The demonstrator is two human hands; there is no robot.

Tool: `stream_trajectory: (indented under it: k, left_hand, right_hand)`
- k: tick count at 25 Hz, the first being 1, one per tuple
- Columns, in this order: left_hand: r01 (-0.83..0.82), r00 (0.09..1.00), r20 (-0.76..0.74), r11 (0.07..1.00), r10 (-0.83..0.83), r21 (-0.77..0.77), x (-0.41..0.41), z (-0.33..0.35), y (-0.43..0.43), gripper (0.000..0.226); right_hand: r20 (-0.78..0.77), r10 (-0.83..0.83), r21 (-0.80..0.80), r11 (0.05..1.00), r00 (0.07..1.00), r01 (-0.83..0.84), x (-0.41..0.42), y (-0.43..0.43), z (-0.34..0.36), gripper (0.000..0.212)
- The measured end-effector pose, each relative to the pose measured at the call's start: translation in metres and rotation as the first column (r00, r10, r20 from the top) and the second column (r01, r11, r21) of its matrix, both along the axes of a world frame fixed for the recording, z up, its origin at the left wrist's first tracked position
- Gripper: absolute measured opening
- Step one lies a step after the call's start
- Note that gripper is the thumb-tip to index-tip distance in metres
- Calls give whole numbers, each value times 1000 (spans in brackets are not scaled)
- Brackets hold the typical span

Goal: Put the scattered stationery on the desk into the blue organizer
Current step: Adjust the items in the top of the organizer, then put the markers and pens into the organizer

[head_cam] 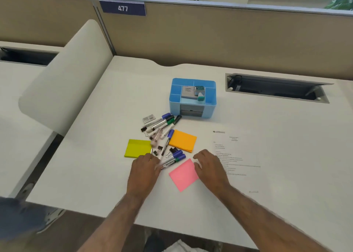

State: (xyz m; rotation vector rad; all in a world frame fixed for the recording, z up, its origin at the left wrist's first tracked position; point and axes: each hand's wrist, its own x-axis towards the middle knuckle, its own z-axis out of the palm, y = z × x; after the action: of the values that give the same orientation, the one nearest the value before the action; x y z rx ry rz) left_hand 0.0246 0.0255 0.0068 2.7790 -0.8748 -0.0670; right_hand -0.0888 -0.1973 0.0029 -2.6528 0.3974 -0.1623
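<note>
Nearest on the desk (91, 156) lies the pink sticky note (183, 175), flat, between the two hands. The right hand (210, 166) hovers at its right edge, fingers loosely curved and holding nothing, the thumb just over the note's corner. The left hand (144, 168) is to the note's left. Its fingertips meet the near ends of a small bundle of markers (172, 160), but blur there hides whether they pinch a barrel or only touch it. These markers' long axis runs from near-left to far-right, capped ends pointing away, so the left hand is the nearer and better placed for them, and a grasp would probably close across the barrels. Just beyond, a yellow-green pad (138, 148) sits left, an orange pad (183, 142) right, with black binder clips (160, 148) and one more marker between them. Farther on lies a second heap of markers (162, 122). The blue organizer (211, 106) stands beyond the whole scatter, slightly right, already holding a grey box, so everything must travel away and rightward.
</note>
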Motion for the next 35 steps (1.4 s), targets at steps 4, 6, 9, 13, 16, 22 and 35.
stream_trajectory:
  k: [4,6,9,13,16,22,35]
  left_hand:
    - [15,1000,15,998,-16,69,-11,-3,-10,27]
    - [20,1000,17,996,-22,85,-8,0,-20,29]
    - [39,999,-16,990,-37,139,-1,8,-33,19]
    - [87,996,-17,978,-85,190,8,11,-45,18]
    - [160,987,-21,955,-160,249,18,11,-50,18]
    - [223,974,-14,947,-226,231,29,7,-63,17]
    - [-40,948,-315,970,-40,-241,50,41,-64,14]
  right_hand:
    - [-193,40,-17,999,980,-44,-2,21,6,26]
    - [-228,14,-50,998,973,-26,10,27,14,28]
    - [-262,-63,-83,996,963,42,32,34,22,30]
    - [-301,-157,-137,983,941,121,48,43,22,29]
    - [-323,-239,-181,965,916,189,53,52,19,26]
    - [-291,-245,-285,945,925,161,57,58,12,12]
    - [-247,145,-184,964,958,-193,61,6,36,13]
